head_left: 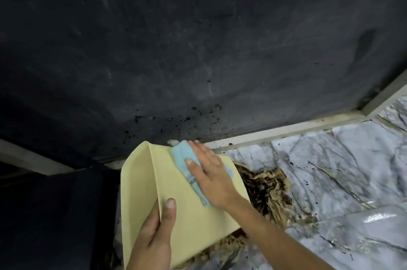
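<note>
Dark, scuffed wall (198,38) fills most of what you see, speckled with black splashes (198,115) low down near its foot. Along that foot runs a pale ledge (286,128), angling away at the far right. Below it, to the right, lies a marble-patterned surface (330,159), white with grey veins and dotted with dark spatter. A crumpled, brown-stained paper (268,183) lies on the marble, partly under what you hold. At the near left sits a dark block (55,214), too shadowed to make out.

Your hands are apart, both on the yellow board (187,214), which is tilted over the marble's left edge with a fold along its left side. Your left hand (154,236) grips its near edge, thumb on top and fingers beneath. Your right hand (209,172) lies flat with fingers straight, pressing a light blue cloth (179,155) against the board's far end, close to the wall. A small white scrap (172,142) shows just beyond the cloth.
</note>
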{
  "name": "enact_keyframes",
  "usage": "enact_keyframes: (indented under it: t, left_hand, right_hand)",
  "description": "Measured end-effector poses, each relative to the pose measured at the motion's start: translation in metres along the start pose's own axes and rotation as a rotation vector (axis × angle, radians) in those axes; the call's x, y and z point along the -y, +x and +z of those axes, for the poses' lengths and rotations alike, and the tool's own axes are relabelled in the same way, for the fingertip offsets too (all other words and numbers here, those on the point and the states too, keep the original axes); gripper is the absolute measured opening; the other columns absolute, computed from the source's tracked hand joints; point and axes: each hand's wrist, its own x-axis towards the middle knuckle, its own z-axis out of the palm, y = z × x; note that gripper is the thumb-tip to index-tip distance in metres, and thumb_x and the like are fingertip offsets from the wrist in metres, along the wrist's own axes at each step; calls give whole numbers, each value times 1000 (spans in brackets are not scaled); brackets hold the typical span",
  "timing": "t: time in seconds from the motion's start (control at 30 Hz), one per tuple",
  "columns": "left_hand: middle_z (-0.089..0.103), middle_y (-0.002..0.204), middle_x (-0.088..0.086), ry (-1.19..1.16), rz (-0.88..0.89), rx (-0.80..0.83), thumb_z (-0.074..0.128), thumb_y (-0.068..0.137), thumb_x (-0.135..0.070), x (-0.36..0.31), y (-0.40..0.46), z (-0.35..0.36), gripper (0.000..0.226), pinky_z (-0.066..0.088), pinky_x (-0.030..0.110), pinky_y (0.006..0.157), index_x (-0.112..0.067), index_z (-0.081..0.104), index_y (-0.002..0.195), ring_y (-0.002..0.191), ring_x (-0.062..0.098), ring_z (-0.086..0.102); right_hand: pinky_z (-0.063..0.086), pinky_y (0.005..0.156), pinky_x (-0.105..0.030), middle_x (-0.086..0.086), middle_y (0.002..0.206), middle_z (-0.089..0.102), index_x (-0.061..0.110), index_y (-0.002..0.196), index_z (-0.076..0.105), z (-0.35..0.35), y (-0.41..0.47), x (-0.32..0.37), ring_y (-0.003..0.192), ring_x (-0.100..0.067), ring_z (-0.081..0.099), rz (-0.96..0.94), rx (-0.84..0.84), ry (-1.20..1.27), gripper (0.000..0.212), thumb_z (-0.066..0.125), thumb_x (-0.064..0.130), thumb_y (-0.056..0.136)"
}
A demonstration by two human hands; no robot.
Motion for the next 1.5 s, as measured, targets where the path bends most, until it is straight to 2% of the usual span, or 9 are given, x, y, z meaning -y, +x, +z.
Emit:
enact_keyframes:
  t: [0.17,0.27,0.43,0.67,0.87,1.07,1.17,1.27,1.5]
  left_hand:
    - [49,87,-39,-25,-56,10,59,89,-49,-5,1,-1,7,28,24,94,-53,60,95,106,7,46]
    - [58,93,-32,12,-85,64,61,84,-54,-7,8,-17,6,31,26,94,-54,60,90,106,10,50]
    - [73,121,16,-192,-243,477,73,73,-63,-52,74,-38,71,49,48,99,-11,71,123,112,35,69]
    - [39,158,7,96,-85,48,43,91,-67,-76,116,-10,76,32,45,109,-20,39,150,142,31,37]
    - [72,64,-32,-66,9,-31,57,80,-70,-45,34,-29,34,47,28,59,-38,67,83,64,-6,72]
    - [72,109,-2,-144,-17,1,67,84,-48,-5,-10,-10,33,47,35,94,-26,69,108,97,22,66]
    - [73,113,14,-124,143,53,60,92,-40,9,-23,-2,19,44,10,88,-28,75,95,103,19,63]
    - [81,93,-16,-139,92,110,67,91,-26,3,-10,-7,14,45,-2,58,-35,74,84,81,-8,70]
    - [47,120,-30,-93,146,81,43,90,-58,12,8,-7,36,24,21,100,-53,54,124,116,-2,39]
  right_hand:
    - [28,117,-41,18,154,36,47,149,27,-19,-32,-80,142,-6,31,319,-59,247,67,34,74,88]
    - [55,84,-24,29,116,65,65,134,35,-13,-62,-94,100,3,66,443,-120,411,55,40,78,81]
    - [54,69,-21,15,103,71,42,135,49,-7,-75,-87,83,4,66,373,-254,314,41,41,51,96]
    - [48,60,-10,10,93,74,40,126,55,2,-81,-77,78,-1,69,261,-413,224,34,40,43,96]
    - [56,52,-32,10,87,72,37,138,49,-36,-83,-33,64,-9,68,148,-591,268,44,38,53,99]
    - [47,49,-18,12,87,70,35,135,50,-51,-94,24,63,-8,64,-41,-518,299,41,35,49,100]
    - [53,71,-22,10,105,69,39,140,44,-40,-88,47,87,-9,66,-99,-330,262,42,32,52,101]
    - [37,109,-41,15,136,55,41,142,38,-29,-77,63,128,-3,47,-158,-180,33,39,27,46,105]
    - [-8,121,-41,19,161,-2,35,155,6,7,-68,77,145,1,-19,-82,-58,-329,56,5,50,100]
